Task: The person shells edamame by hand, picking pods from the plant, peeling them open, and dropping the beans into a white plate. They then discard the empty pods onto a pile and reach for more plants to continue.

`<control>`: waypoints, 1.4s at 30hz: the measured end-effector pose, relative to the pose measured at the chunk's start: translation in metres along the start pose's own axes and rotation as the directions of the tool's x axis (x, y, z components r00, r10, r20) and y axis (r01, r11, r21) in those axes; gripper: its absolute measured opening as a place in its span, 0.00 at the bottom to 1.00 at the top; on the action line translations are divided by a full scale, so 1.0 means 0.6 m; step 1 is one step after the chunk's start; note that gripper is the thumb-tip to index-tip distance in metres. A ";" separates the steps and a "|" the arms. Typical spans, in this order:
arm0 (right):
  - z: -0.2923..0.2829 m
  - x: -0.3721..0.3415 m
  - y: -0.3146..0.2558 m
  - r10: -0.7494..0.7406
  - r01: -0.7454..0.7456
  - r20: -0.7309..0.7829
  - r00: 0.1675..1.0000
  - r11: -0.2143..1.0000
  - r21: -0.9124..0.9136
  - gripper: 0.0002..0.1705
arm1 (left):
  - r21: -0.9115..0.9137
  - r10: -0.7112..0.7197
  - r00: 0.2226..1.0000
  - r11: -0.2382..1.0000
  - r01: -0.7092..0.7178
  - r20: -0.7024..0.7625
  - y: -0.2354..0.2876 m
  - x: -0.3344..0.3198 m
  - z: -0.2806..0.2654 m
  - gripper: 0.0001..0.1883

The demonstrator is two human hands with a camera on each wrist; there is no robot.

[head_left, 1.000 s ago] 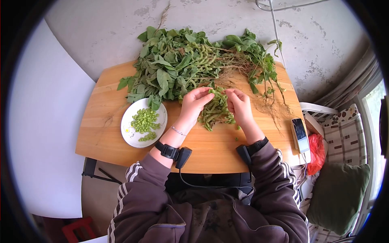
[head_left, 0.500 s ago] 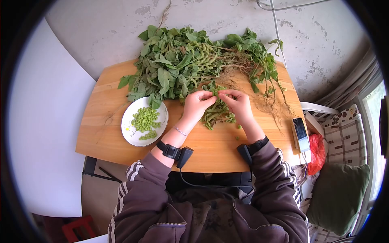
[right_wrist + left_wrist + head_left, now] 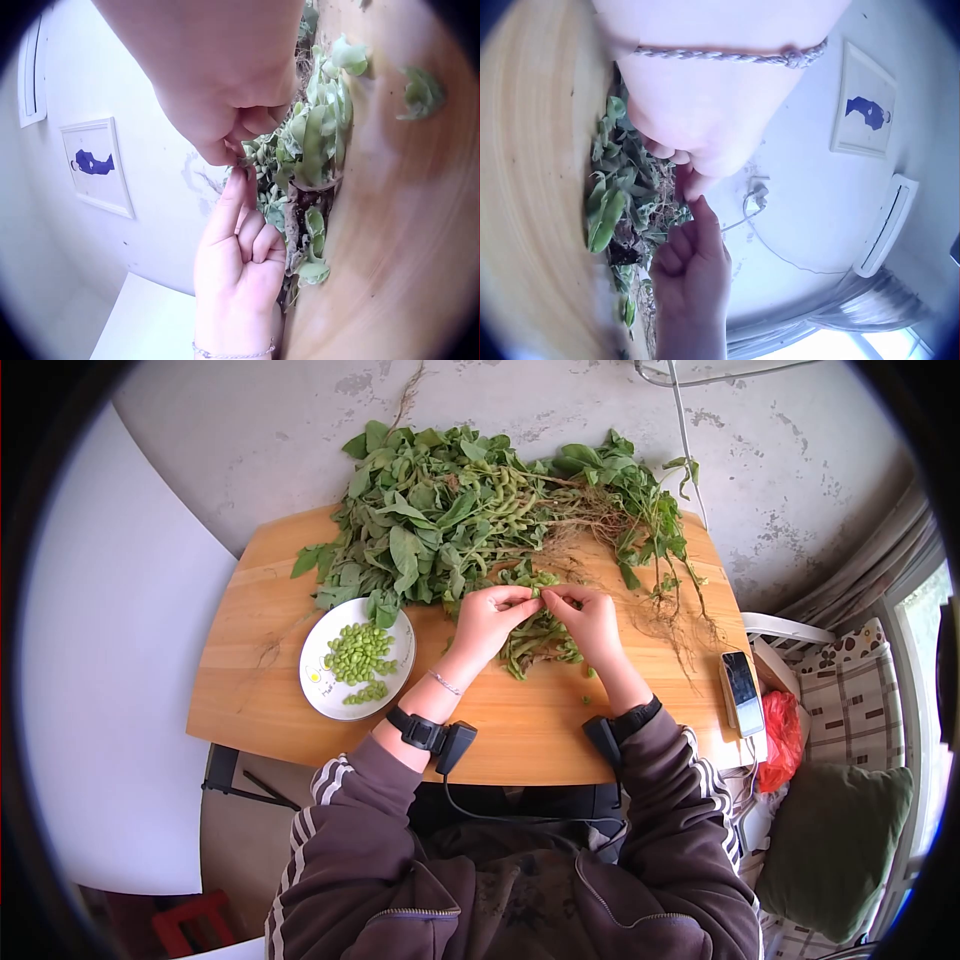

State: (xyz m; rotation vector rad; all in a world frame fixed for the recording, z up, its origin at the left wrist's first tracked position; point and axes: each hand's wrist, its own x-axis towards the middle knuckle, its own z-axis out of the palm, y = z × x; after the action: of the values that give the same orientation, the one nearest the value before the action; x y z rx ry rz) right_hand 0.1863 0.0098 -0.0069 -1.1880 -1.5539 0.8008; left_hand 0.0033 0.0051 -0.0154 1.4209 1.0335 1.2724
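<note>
Over a heap of green bean pods [image 3: 530, 652] in the middle of the table, both hands meet at the fingertips. My left hand [image 3: 484, 622] pinches one end of a small green pod [image 3: 537, 591] between thumb and forefinger. From the other side my right hand [image 3: 588, 624] pinches the same pod, its other fingers curled in. Fingers hide most of the pod in both wrist views. Left of the hands, a white plate [image 3: 395, 682] holds a pile of shelled green beans [image 3: 358, 652].
Uprooted leafy bean plants [image 3: 430, 525] cover the back of the wooden table [image 3: 480, 735], their roots [image 3: 590, 520] toward the right. A phone [image 3: 740, 685] lies at the right edge, near a red plastic bag [image 3: 781, 735] and a dark green cushion [image 3: 840, 845].
Both hands have come together from slightly apart, and their fingertips now meet on the pod. In the last half second they have barely moved. The plate and plants stay put.
</note>
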 end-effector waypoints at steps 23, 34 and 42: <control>-0.020 0.005 -0.012 0.204 -0.407 0.375 0.904 0.678 0.612 0.18 | -0.794 -0.159 0.934 0.493 0.356 0.320 0.019 0.015 -0.015 0.27; -0.006 -0.005 -0.029 0.245 -0.314 0.242 0.939 0.899 0.306 0.26 | -0.630 0.049 0.960 0.763 0.143 0.277 0.028 0.006 -0.002 0.24; -0.008 -0.008 -0.034 0.220 -0.319 0.368 0.903 0.919 0.232 0.25 | -0.183 0.160 0.935 0.977 -0.105 0.316 0.053 -0.006 0.008 0.23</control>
State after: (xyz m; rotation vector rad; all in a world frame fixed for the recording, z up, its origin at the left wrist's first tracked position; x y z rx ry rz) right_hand 0.1850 -0.0012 0.0116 -1.1038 -1.4863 1.4297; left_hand 0.0079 -0.0056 0.0149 1.5309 0.6021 1.1359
